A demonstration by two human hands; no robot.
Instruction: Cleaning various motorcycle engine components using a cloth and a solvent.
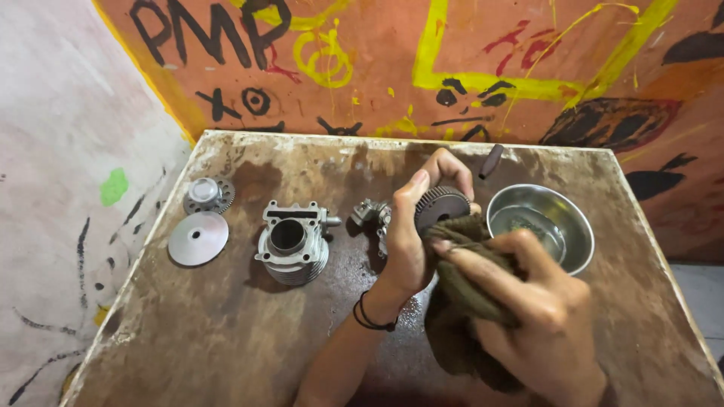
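My left hand (411, 241) grips a dark round toothed gear (441, 205) above the worn wooden table (226, 332). Fingers curl over the gear's top edge. My right hand (532, 309) holds a brown-green rag (460, 301) and presses it against the gear's lower right side. The rag hangs down toward the table's near edge. Behind my left hand lies a small grey metal part (369, 213), partly hidden.
A finned metal engine cylinder (292, 243) stands left of centre. A flat metal disc (197, 238) and a toothed round part (208, 194) lie far left. A steel bowl (540, 226) sits right, a dark handle (490, 160) behind it. Painted walls close in behind and left.
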